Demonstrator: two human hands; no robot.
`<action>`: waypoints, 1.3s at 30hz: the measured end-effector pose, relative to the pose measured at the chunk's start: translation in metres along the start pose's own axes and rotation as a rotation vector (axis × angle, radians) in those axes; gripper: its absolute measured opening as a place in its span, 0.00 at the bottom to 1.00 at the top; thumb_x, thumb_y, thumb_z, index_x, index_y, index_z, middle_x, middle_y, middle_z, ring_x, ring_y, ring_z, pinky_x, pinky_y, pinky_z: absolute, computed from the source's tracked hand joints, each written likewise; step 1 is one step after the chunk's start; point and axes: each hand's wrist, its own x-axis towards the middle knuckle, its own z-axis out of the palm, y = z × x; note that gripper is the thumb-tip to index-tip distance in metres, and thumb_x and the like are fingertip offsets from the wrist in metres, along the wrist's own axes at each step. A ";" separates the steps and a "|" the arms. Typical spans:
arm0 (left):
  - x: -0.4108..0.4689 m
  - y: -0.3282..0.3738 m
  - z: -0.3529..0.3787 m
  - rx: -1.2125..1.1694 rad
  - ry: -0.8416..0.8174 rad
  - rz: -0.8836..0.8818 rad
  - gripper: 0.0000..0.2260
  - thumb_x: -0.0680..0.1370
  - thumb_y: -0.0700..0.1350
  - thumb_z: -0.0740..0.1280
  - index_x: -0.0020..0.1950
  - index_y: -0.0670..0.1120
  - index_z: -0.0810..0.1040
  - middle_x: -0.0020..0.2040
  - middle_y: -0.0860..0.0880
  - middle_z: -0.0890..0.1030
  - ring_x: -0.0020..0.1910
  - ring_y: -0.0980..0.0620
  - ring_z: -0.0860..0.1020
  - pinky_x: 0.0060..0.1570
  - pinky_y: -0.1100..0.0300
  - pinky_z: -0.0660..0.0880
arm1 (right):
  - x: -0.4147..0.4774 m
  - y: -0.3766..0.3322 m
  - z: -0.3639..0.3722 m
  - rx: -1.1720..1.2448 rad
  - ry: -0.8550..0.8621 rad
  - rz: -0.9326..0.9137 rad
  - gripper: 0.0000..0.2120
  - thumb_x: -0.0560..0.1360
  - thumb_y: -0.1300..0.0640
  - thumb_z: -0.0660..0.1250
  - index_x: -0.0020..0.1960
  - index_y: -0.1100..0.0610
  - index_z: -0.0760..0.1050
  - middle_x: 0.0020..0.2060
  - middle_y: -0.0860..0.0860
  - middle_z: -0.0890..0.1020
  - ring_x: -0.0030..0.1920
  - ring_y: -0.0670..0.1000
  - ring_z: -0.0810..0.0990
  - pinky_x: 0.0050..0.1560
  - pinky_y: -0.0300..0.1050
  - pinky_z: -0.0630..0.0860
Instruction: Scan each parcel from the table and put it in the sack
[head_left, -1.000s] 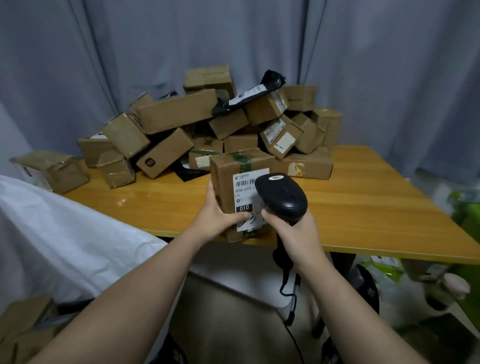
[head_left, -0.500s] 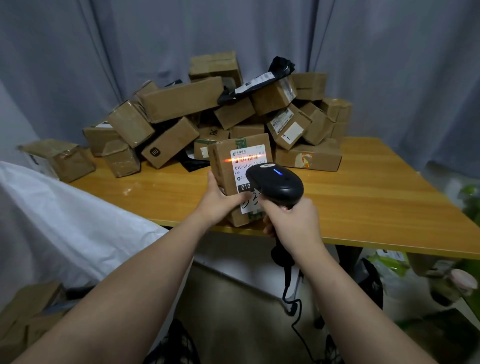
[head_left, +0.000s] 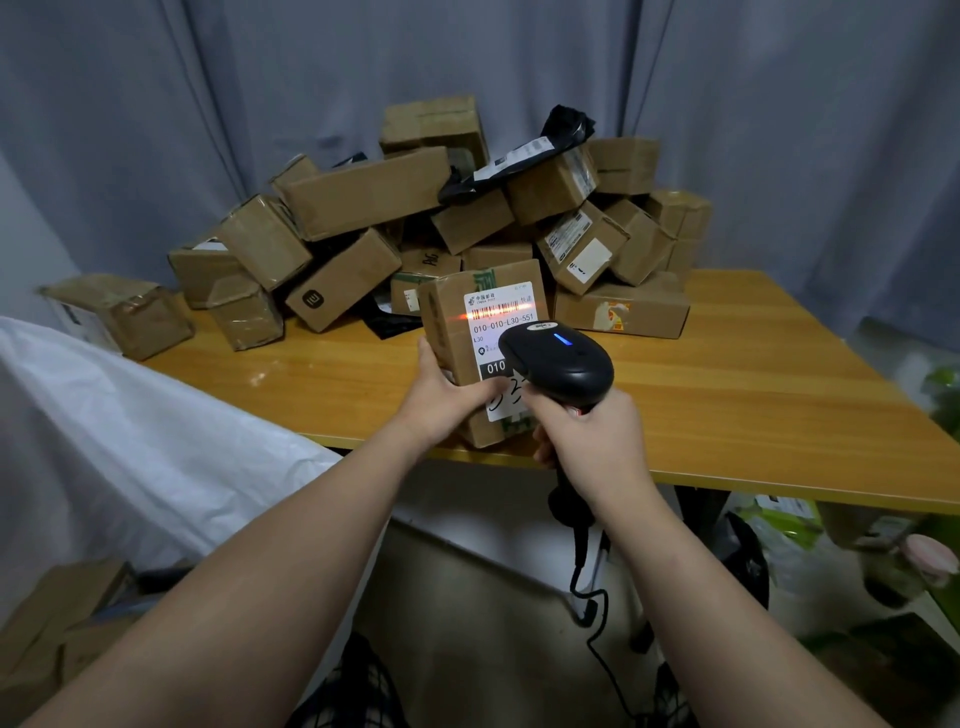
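Our left hand (head_left: 441, 400) clamps its fingers on the labelled parcel (head_left: 449, 322); our right hand (head_left: 592, 439) wraps the barcode scanner (head_left: 561, 364); white sack (head_left: 130, 441) at nine o'clock, contents hidden.

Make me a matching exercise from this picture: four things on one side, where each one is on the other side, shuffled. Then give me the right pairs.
Things:
1. scanner
2. labelled parcel
3. white sack
4. black mailer bag

Places:
A. on top of the pile of boxes
B. in the grip of the left hand
C. beside the table, at its left end
D. in the grip of the right hand

Pairs: 1-D, 2-B, 3-C, 4-A.
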 end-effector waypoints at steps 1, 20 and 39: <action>-0.001 0.000 0.000 -0.004 0.006 -0.001 0.40 0.69 0.50 0.77 0.72 0.52 0.56 0.53 0.59 0.75 0.56 0.57 0.76 0.46 0.68 0.72 | 0.000 0.000 0.000 0.005 0.005 -0.007 0.07 0.74 0.54 0.71 0.42 0.58 0.79 0.25 0.48 0.78 0.25 0.46 0.78 0.28 0.41 0.74; -0.090 -0.034 -0.199 -0.016 0.483 -0.049 0.35 0.67 0.49 0.79 0.64 0.60 0.60 0.57 0.57 0.79 0.56 0.59 0.78 0.55 0.59 0.77 | 0.003 -0.038 0.154 0.035 -0.438 -0.110 0.13 0.72 0.55 0.73 0.39 0.65 0.78 0.26 0.53 0.77 0.26 0.48 0.77 0.32 0.46 0.75; -0.137 -0.090 -0.253 1.023 0.210 -0.606 0.34 0.75 0.68 0.60 0.75 0.51 0.62 0.70 0.42 0.68 0.69 0.40 0.66 0.66 0.47 0.66 | -0.006 0.012 0.217 -0.231 -0.632 -0.083 0.13 0.71 0.52 0.73 0.44 0.62 0.76 0.35 0.61 0.81 0.39 0.59 0.81 0.39 0.54 0.78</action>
